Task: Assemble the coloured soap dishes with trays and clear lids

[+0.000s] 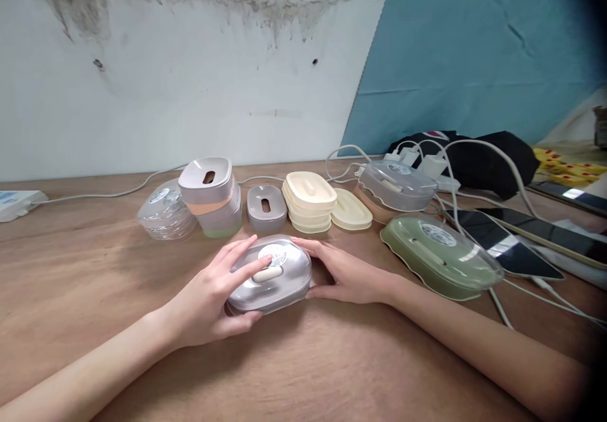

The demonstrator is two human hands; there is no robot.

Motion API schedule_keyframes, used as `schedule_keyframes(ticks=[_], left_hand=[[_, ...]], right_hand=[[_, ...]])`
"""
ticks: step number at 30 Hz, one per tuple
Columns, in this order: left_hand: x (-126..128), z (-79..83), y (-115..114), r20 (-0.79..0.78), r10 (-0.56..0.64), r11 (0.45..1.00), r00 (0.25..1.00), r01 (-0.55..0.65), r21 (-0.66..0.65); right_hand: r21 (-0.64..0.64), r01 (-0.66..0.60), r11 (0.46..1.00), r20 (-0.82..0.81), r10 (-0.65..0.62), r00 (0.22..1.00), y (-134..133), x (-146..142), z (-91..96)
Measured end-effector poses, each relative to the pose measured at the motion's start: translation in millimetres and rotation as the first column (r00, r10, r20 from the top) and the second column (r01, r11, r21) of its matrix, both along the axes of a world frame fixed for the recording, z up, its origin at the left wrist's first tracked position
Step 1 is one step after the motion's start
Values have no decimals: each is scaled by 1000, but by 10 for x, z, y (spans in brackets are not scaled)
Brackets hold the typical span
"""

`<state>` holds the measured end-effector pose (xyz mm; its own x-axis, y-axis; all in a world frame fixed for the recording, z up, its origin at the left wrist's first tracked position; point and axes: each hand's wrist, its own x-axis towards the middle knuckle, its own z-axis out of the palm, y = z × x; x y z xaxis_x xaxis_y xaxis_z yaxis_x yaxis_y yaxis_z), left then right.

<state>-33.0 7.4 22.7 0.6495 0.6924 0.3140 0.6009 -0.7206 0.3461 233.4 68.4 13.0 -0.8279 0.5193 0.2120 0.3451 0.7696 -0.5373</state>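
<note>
While your left hand [212, 303] cups the grey lidded box [268, 295], near centre on the table [95, 264], forefinger pressing its lid [290, 269], your right hand [345, 274] clasps the right end; even pressure from both sides seems wisest.

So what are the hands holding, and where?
A grey lidded box: left hand on its left side and top, right hand on its right end.

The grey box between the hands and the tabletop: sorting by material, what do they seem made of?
Grey box: likely plastic; clear domed lid is glossy with glare, grey base shows through. Tabletop: looks like plywood, matt brown, grain visible.
</note>
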Motion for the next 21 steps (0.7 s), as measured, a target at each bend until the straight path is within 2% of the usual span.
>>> schedule_keyframes(ticks=[9,18,21], left_hand=[[-14,-22,14,-7,-28,998,1000,28,49],[-22,-11,16,-51,-41,997,998,44,65],[-6,-15,23,-73,-40,997,997,44,62]], right_hand=[[33,-16,999,24,16,1000,8,21,-17],[11,-4,1000,45,3,999,7,24,-25],[41,-40,998,40,38,998,10,22,-26]])
